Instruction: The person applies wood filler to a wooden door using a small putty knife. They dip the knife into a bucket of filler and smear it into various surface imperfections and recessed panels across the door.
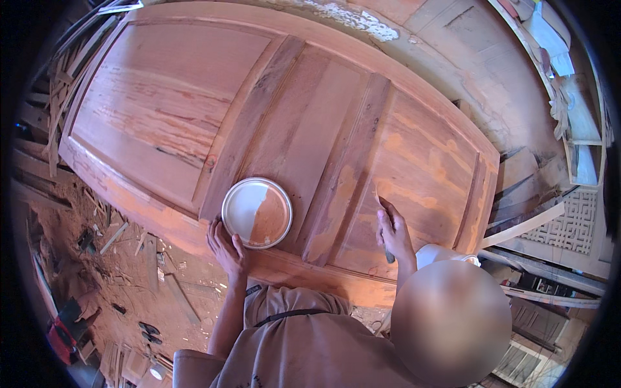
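Observation:
A large reddish-brown panelled wooden door point(323, 123) lies flat in front of me. On its near middle sits a round white lid point(242, 210) with a metallic rim, its right half covered in orange-brown filler paste point(272, 220). My left hand point(228, 251) holds the lid at its lower-left rim, fingers along the left side and thumb at the bottom. Over the door's right panel, my right hand point(396, 231) is closed around a putty knife point(390, 257), whose dark handle end sticks out below. Its thin tip points up toward the panel. Orange filler patches point(407, 191) mark that panel.
A white bucket point(430, 255) stands by the door's near right edge, partly hidden by a blurred round patch. Wood scraps point(181, 297) and sawdust cover the floor at left. Boards and a lattice panel point(572, 223) lie at right. Dark sandals point(150, 332) rest at lower left.

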The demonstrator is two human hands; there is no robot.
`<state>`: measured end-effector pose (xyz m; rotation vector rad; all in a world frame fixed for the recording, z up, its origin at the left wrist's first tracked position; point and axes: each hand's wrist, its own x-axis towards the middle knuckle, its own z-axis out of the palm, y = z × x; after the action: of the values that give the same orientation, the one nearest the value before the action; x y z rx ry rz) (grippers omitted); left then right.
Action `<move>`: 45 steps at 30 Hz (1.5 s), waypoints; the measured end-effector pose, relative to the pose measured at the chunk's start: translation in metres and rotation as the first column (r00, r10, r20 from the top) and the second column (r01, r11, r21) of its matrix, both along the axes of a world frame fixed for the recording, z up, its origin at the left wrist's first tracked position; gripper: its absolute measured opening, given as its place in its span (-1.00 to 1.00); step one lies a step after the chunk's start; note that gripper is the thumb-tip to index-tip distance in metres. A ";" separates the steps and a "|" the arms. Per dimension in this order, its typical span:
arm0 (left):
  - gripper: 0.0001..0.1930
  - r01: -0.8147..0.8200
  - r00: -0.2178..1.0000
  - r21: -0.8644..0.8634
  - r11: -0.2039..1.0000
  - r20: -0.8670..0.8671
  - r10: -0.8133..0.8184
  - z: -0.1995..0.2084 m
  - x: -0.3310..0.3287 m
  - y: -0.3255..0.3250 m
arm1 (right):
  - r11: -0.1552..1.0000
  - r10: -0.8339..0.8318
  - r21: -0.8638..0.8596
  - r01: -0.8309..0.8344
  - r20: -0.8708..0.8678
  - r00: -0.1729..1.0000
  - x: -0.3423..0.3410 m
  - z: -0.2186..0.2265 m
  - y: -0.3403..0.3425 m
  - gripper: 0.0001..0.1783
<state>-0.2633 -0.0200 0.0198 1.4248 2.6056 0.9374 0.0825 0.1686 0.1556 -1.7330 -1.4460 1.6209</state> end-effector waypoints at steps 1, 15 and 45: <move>-0.45 -0.005 1.000 0.003 1.000 0.016 0.005 0.005 0.002 0.003 | 0.999 0.010 0.049 -0.010 -0.005 1.000 0.008 -0.012 0.008 -0.53; -0.31 -0.052 0.996 -0.041 0.998 0.073 0.055 0.002 0.009 0.007 | 0.888 0.130 0.390 -0.242 0.293 0.947 0.037 -0.060 0.100 -0.41; -0.25 -0.065 0.988 -0.101 0.993 0.136 0.079 0.001 0.012 0.008 | 0.400 0.470 0.249 -0.882 0.771 0.430 0.029 -0.087 0.133 -0.29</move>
<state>-0.2512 -0.0121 0.0209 1.2051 2.5765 0.8710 0.1119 0.3017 0.0689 -1.2166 -2.9856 0.5377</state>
